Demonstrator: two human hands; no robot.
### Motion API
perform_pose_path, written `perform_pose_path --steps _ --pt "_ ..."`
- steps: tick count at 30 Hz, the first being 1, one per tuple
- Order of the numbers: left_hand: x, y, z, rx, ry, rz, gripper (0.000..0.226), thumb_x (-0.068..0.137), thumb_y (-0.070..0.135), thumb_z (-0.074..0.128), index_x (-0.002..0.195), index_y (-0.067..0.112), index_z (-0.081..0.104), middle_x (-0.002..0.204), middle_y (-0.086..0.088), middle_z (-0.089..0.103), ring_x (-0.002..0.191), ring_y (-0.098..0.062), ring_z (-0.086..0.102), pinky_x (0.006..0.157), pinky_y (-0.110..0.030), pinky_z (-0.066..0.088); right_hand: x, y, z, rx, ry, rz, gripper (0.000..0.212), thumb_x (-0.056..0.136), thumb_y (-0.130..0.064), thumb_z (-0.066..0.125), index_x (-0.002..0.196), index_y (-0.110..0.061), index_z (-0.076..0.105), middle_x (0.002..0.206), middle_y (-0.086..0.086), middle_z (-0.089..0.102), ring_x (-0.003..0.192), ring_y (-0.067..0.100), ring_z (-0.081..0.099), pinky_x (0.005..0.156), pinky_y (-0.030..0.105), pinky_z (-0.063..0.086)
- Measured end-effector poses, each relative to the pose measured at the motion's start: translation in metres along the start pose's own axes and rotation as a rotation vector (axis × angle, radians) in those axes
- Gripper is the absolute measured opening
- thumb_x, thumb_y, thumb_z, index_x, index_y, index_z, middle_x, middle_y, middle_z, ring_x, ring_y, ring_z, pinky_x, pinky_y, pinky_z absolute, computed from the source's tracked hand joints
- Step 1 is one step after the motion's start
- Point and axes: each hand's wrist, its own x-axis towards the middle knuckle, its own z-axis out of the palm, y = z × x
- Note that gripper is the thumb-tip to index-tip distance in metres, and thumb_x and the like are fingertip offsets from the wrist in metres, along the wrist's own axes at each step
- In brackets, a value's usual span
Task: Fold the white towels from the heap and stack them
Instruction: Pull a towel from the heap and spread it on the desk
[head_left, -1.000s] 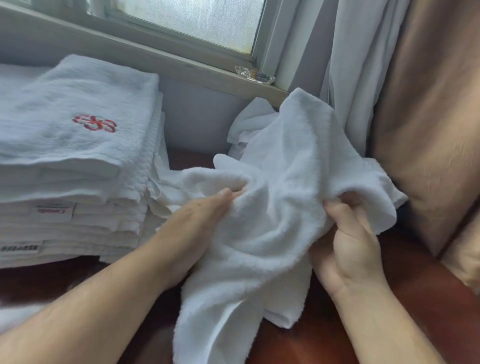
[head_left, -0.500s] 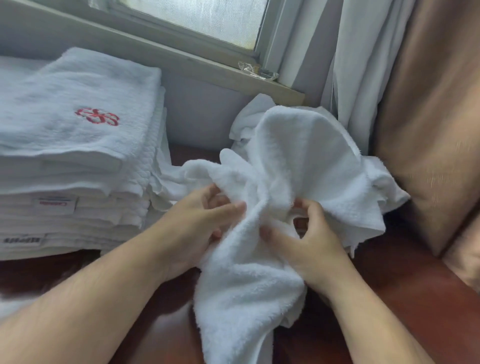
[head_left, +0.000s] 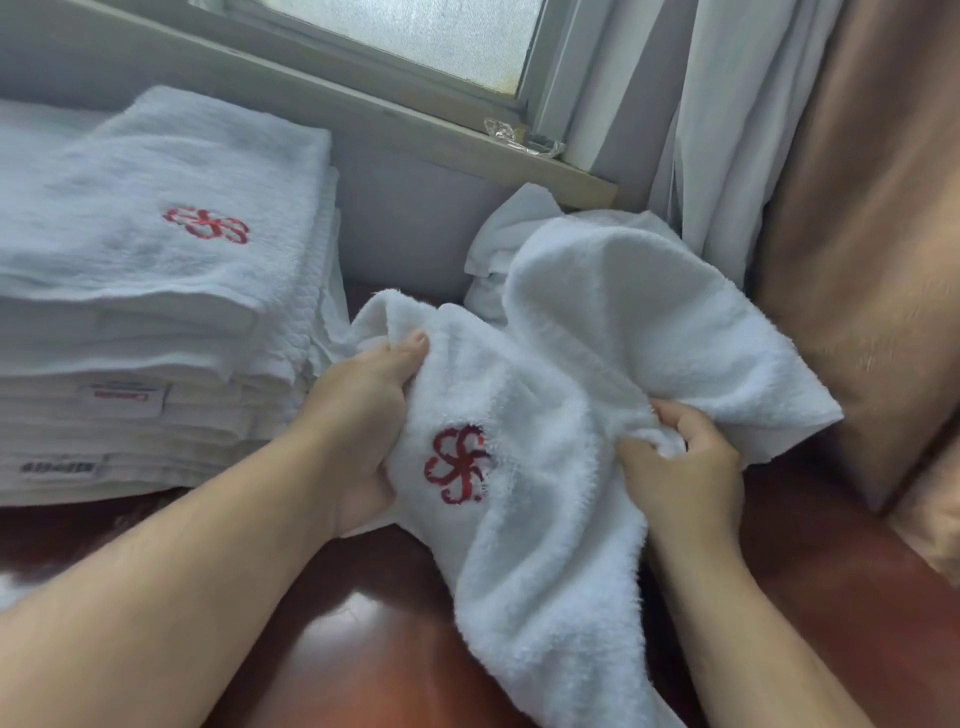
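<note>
Head view: left hand, right hand apart now; towel emblem exposed.

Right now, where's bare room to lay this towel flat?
Bare wood between the left forearm and the hanging towel; another patch right of the right hand, below the tan cushion. Crowded: folded stack left, heap at rear wall.

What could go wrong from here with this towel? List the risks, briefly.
1. The left hand and right hand both grip bunched cloth of the towel, not its corners, so the fold may come out crooked.
2. The towel's far end seems to rest against the heap; pulling could drag another towel along.
3. The stack of folded towels is tall and close beside the left hand; a wide shake might knock it askew.
</note>
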Motion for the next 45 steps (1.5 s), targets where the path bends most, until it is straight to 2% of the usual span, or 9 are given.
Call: perform_pose_path --steps 11,17,22,25,28,32,35,37,45 --pt "-0.010 -0.010 -0.017 0.142 -0.407 -0.039 0.045 0.084 0.028 0.073 0.128 0.023 0.066 0.129 -0.015 0.067 0.118 -0.037 0.064 0.093 -0.056 0.054 0.005 0.015 0.013 -0.040 -0.067 0.004 0.030 0.087 -0.021 0.065 0.116 -0.030 0.068 0.105 -0.008 0.070 0.099 0.013 0.065 0.074 0.023 0.048" --pt "-0.057 -0.015 -0.018 0.603 -0.016 0.210 0.067 0.076 0.013 0.067 0.135 0.038 0.048 0.108 0.006 0.073 0.101 -0.018 0.071 0.086 -0.037 0.057 -0.005 0.007 0.014 -0.030 -0.091 -0.020 0.032 0.089 -0.033 0.062 0.120 -0.024 0.060 0.104 -0.011 0.063 0.103 0.017 0.058 0.089 0.032 0.047" --pt "-0.103 0.014 -0.028 1.262 0.225 0.411 0.106 0.082 0.007 0.062 0.146 0.053 -0.009 0.074 0.000 0.057 0.060 -0.020 0.059 0.052 -0.027 0.038 -0.032 -0.015 -0.012 0.055 -0.158 0.024 0.035 0.087 -0.029 0.067 0.119 -0.028 0.052 0.107 -0.015 0.059 0.097 0.012 0.058 0.071 0.015 0.043" --pt "-0.132 0.026 -0.032 1.544 0.119 0.348 0.081 0.093 0.035 0.060 0.152 0.053 0.008 0.130 -0.009 0.049 0.114 -0.029 0.055 0.087 -0.034 0.046 -0.051 -0.035 -0.038 0.110 -0.303 0.130 0.032 0.085 -0.027 0.062 0.117 -0.028 0.061 0.110 -0.003 0.069 0.097 0.016 0.067 0.080 0.034 0.057" --pt "-0.162 0.027 -0.033 1.848 -0.197 0.288 0.074 0.079 0.088 0.028 0.147 0.063 0.019 0.164 0.011 -0.005 0.151 -0.017 0.001 0.121 -0.040 0.012 -0.075 -0.056 -0.061 0.403 -0.401 0.259 0.018 0.092 -0.012 0.061 0.107 -0.017 0.069 0.098 0.006 0.077 0.085 0.021 0.074 0.069 0.036 0.061" --pt "-0.191 0.000 -0.021 1.787 -0.383 0.115 0.117 0.057 0.099 0.039 0.156 0.042 0.017 0.160 0.013 0.027 0.149 -0.015 0.022 0.120 -0.036 0.017 -0.105 -0.085 -0.080 0.833 -0.544 0.394 0.023 0.095 -0.005 0.060 0.117 -0.002 0.062 0.082 0.010 0.072 0.069 0.021 0.070 0.058 0.034 0.058" --pt "-0.196 -0.017 -0.018 1.804 -0.318 0.248 0.040 0.082 0.076 0.051 0.105 0.045 0.056 0.113 0.017 0.061 0.110 -0.013 0.054 0.096 -0.031 0.039 -0.118 -0.098 -0.084 0.905 -0.404 0.367 0.018 0.094 -0.004 0.063 0.111 -0.010 0.064 0.094 0.014 0.073 0.086 0.027 0.071 0.077 0.045 0.063" --pt "-0.201 -0.020 -0.016 1.654 -0.271 0.288 0.032 0.092 0.062 0.047 0.091 0.033 0.060 0.090 0.012 0.066 0.090 -0.010 0.062 0.084 -0.027 0.047 -0.123 -0.102 -0.086 0.877 -0.313 0.315 0.014 0.094 -0.005 0.063 0.103 -0.016 0.064 0.096 0.013 0.071 0.089 0.027 0.069 0.086 0.047 0.058" --pt "-0.215 0.021 0.005 0.337 -0.092 0.037 0.038 0.092 0.050 0.065 0.096 0.015 0.077 0.089 -0.008 0.074 0.074 -0.021 0.069 0.067 -0.033 0.055 -0.112 -0.126 -0.095 0.514 -0.417 -0.208 0.028 0.077 -0.041 0.062 0.102 -0.028 0.063 0.113 0.001 0.071 0.110 0.013 0.065 0.091 0.034 0.052"
